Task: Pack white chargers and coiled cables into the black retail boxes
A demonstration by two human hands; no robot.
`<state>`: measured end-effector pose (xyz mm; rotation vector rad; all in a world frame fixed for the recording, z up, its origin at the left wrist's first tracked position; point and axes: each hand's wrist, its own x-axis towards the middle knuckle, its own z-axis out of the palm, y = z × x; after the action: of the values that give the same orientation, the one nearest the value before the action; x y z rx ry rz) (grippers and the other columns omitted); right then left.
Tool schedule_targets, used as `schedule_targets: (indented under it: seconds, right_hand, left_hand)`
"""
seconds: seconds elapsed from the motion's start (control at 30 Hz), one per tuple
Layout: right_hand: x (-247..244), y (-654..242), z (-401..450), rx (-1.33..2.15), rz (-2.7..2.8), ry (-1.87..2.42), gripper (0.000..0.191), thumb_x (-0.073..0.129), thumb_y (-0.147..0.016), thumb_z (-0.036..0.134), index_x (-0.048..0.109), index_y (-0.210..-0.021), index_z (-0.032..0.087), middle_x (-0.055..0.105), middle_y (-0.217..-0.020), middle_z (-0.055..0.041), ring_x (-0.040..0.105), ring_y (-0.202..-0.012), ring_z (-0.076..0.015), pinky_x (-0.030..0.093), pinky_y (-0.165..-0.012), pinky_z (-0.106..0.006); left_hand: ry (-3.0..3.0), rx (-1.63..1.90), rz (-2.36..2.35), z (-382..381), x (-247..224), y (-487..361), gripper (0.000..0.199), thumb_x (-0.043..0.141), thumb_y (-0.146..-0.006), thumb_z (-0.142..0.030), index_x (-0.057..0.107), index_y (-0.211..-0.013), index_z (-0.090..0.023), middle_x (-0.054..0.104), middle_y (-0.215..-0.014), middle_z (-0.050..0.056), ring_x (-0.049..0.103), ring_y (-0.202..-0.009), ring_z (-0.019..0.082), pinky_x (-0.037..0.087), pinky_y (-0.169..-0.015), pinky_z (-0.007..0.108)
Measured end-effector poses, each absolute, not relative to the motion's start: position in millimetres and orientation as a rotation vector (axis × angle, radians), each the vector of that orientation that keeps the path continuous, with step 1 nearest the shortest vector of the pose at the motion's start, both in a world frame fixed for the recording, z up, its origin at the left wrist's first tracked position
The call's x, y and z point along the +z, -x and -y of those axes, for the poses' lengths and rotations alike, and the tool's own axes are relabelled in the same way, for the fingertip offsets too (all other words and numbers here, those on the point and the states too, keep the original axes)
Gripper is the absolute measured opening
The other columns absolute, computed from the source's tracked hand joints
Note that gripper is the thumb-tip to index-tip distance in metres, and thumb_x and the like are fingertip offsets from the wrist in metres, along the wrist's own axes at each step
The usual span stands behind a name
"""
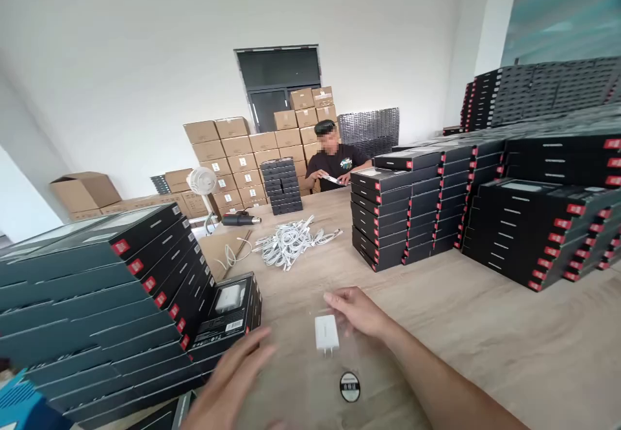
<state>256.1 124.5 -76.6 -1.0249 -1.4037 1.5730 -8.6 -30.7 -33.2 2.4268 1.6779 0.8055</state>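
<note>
A white plug adapter (326,333) with two prongs lies in a clear plastic bag on the wooden table (291,378). The bag bears a round black-and-white label (350,387). My right hand (356,310) pinches the bag's upper edge, just right of the adapter. To the lower left, my left hand (237,372) is slightly blurred, its fingers apart and nothing in them. Left of the bag, an open black box (228,320) shows a white adapter (229,298) inside.
Tall stacks of black boxes (97,294) stand at the left, with more black stacks (381,223) at the right. White cables (288,242) lie mid-table near a heat gun (241,220). Across the table a person (334,158) holds a small white item.
</note>
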Motion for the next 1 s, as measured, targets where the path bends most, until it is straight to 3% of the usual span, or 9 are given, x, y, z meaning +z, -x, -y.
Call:
schedule_targets:
  seconds: [0.1,0.2,0.3,0.4,0.47,0.6,0.7,0.87,1.0]
  right_hand:
    - [-81,-258,-122,1.056,1.779,0.985,0.049,0.061,-0.086,0.06,0.065,-0.064,0.017,0.066,-0.069,-0.0035,0.061,-0.073,-0.0208,0.05,-0.072,-0.033]
    - [-93,-266,-130,0.832,1.773,0.987,0.045,0.055,-0.09,0.058,0.071,-0.075,0.019,0.07,-0.082,-0.007,0.063,-0.084,-0.025,0.048,-0.082,-0.037]
    - [-102,-268,-151,0.797,1.611,1.063,0.037,0.057,-0.089,0.054,0.073,-0.084,0.022,0.072,-0.09,-0.0089,0.065,-0.088,-0.0287,0.05,-0.084,-0.042]
    - [-95,-246,-185,0.64,1.664,1.131,0.026,0.052,-0.092,0.04,0.072,-0.098,0.024,0.071,-0.106,-0.0101,0.065,-0.101,-0.0309,0.05,-0.094,-0.044]
    - [-81,-218,-214,0.572,1.759,1.139,0.029,0.05,-0.09,0.028,0.068,-0.113,0.024,0.067,-0.12,-0.0095,0.062,-0.111,-0.0293,0.046,-0.102,-0.044]
    - [-46,-152,-272,0.485,1.926,1.136,0.061,0.053,-0.08,0.008,0.051,-0.14,0.019,0.047,-0.15,-0.0098,0.036,-0.142,-0.0248,0.023,-0.121,-0.043]
    - [-31,-120,-302,0.473,2.012,1.163,0.074,0.056,-0.069,-0.005,0.051,-0.14,0.019,0.035,-0.159,-0.0107,0.019,-0.15,-0.0254,0.014,-0.123,-0.042]
    - [-28,-113,-314,0.566,2.015,1.178,0.054,0.064,-0.067,-0.003,0.064,-0.116,0.02,0.058,-0.139,-0.0115,0.039,-0.141,-0.0273,0.026,-0.118,-0.044]
    - [-22,-133,-296,0.652,1.76,1.116,0.043,0.065,-0.075,0.017,0.06,-0.118,0.021,0.063,-0.13,-0.0114,0.052,-0.129,-0.0274,0.04,-0.109,-0.044]
  left_hand:
    - [-2.127,0.75,-1.427,-10,-30,-46,0.06,0.068,-0.078,-0.034,0.057,-0.137,-0.034,0.038,-0.16,0.004,0.037,-0.145,0.03,0.031,-0.119,0.047]
    - [-1.983,0.788,-1.326,-36,-44,-68,0.061,0.072,-0.072,-0.023,0.061,-0.132,-0.026,0.034,-0.161,0.01,0.028,-0.149,0.033,0.024,-0.121,0.052]
    - [-1.949,0.854,-1.289,-44,-64,-67,0.057,0.071,-0.066,-0.014,0.066,-0.122,-0.024,0.045,-0.153,0.013,0.036,-0.144,0.033,0.03,-0.118,0.051]
    - [-1.946,0.926,-1.305,-48,-79,-65,0.056,0.071,-0.058,-0.009,0.068,-0.112,-0.024,0.058,-0.133,0.011,0.049,-0.13,0.029,0.039,-0.11,0.044]
    - [-1.987,0.951,-1.317,-55,-88,-65,0.056,0.075,-0.054,-0.014,0.067,-0.109,-0.023,0.06,-0.121,0.009,0.054,-0.118,0.029,0.044,-0.103,0.041]
    - [-2.069,0.898,-1.336,-71,-107,-65,0.06,0.082,-0.055,-0.03,0.066,-0.113,-0.025,0.059,-0.113,0.007,0.055,-0.106,0.027,0.046,-0.093,0.038]
    - [-2.064,0.913,-1.346,-74,-118,-65,0.046,0.076,-0.068,-0.035,0.067,-0.112,-0.025,0.06,-0.111,0.009,0.056,-0.103,0.027,0.044,-0.092,0.038]
    - [-2.063,0.986,-1.293,-74,-124,-64,0.036,0.069,-0.076,-0.028,0.066,-0.113,-0.026,0.061,-0.117,0.009,0.056,-0.11,0.027,0.042,-0.096,0.038]
    - [-2.007,0.918,-1.255,-75,-118,-62,0.058,0.076,-0.068,-0.031,0.061,-0.124,-0.025,0.059,-0.129,0.011,0.052,-0.12,0.03,0.041,-0.103,0.043]
